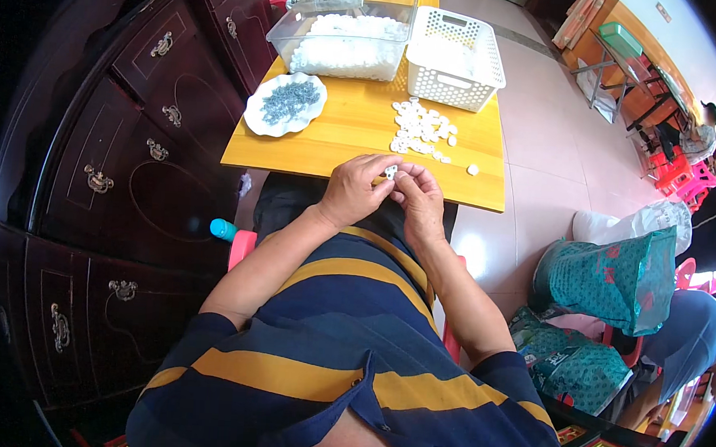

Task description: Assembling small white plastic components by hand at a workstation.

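Observation:
Just over the front edge of the yellow wooden table [337, 154], my two hands meet around a small white plastic part [391, 172]. My left hand [356, 187] pinches it from the left. From the right, the thumb and fingers of my right hand [420, 198] close on the same part. Small holes or dark spots show on its face; finer detail is too small to make out. Beyond my right hand lies a loose pile of white plastic parts [420, 127], with a single one [472, 170] apart from it.
A scalloped white dish [254, 114] holds many small dark grey pieces. Behind stand a clear plastic bin [283, 37] full of white parts and a white perforated basket [454, 91]. Dark wooden drawers [136, 123] rise at left. Green sacks [598, 276] and a seated person [696, 330] are at right.

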Demonstrator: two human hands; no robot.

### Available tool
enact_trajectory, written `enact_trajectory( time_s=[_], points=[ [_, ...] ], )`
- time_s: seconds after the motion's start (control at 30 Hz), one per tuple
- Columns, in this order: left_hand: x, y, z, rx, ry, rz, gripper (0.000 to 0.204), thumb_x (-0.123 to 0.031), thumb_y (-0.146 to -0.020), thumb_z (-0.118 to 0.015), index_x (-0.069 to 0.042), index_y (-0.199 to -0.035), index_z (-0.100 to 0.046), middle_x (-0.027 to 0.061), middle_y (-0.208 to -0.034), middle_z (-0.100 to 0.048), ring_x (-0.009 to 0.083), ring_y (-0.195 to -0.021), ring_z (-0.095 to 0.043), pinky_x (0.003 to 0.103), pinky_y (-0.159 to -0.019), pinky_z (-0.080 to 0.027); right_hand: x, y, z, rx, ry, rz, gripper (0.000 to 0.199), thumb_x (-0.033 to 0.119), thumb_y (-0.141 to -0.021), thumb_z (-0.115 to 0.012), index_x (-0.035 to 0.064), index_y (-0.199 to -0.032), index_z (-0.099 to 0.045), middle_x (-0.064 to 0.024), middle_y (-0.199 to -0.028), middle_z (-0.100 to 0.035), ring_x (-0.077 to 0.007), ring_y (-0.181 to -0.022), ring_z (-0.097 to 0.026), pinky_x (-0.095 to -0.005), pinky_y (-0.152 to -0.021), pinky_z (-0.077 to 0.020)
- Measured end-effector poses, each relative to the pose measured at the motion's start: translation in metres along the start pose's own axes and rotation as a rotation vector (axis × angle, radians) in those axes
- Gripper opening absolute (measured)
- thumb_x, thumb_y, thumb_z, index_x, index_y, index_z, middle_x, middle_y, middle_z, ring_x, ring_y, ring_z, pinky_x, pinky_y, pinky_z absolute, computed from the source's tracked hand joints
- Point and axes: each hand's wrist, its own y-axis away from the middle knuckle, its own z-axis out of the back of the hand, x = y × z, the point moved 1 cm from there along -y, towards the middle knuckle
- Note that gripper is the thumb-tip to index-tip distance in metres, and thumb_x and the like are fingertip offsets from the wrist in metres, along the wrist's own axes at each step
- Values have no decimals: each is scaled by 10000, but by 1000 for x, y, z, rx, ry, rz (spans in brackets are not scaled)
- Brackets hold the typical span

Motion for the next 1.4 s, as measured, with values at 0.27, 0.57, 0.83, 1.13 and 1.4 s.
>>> enact_trajectory(
  time_s=[0.27, 0.57, 0.83, 1.13, 1.4],
  points=[
    [-5, -2, 4, 30, 24, 25, 336, -8, -830, -698, -11, -1165, -674, 177, -1100, -719, 304, -910, -716, 354, -772, -589, 6, -2, 1, 59, -47, -53, 194, 111, -978, -614, 37, -1155, -592, -27, -1038, -643, -98, -888, -617, -242, -773, -504],
    [-2, -2, 4, 55, 51, 10, 274, -50, -877, -683, -7, -1147, -674, 189, -1038, -725, 314, -860, -718, 367, -750, -579, 3, -3, 3, 23, -43, -6, 242, 96, -967, -642, 24, -1183, -561, -54, -1019, -661, -118, -875, -644, -264, -781, -523],
    [6, -2, 2, 58, 30, -50, 207, -117, -931, -667, -11, -1109, -681, 193, -968, -727, 341, -827, -715, 384, -723, -573, -4, -2, 5, 22, -89, 10, 233, 100, -957, -692, 55, -1155, -577, -27, -983, -670, -100, -862, -657, -262, -762, -554],
    [1, -5, 3, 81, 53, -55, 176, -126, -941, -655, -26, -1083, -683, 178, -911, -716, 333, -816, -710, 390, -696, -561, -3, 0, 6, 4, -101, 18, 255, 99, -950, -698, 50, -1168, -576, -37, -998, -670, -115, -872, -658, -272, -775, -552],
    [8, -2, -6, 58, 60, -67, 227, -112, -897, -692, -32, -1109, -680, 168, -943, -723, 315, -800, -710, 382, -700, -560, -1, -1, 7, -5, -59, 25, 225, 92, -971, -651, 50, -1178, -573, -41, -1002, -659, -108, -889, -645, -259, -776, -540]
  ],
)
